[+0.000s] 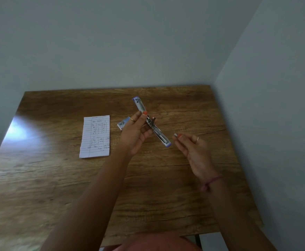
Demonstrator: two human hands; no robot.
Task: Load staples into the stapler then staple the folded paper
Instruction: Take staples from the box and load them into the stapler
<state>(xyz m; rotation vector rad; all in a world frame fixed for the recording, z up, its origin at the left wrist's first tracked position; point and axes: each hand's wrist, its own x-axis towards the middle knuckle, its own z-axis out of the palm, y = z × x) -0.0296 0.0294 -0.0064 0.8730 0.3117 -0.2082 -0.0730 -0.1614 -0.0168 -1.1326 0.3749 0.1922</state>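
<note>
Head view — left hand (pixel 137 131) grips stapler (pixel 152 124)

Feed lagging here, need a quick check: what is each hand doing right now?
Left hand: holds the opened stapler above the table.
Right hand: pinches something small, likely staples, at its fingertips.

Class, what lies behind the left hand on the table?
A small staple box shows partly behind the left hand; its right part is covered. Its contents cannot be seen.
</note>
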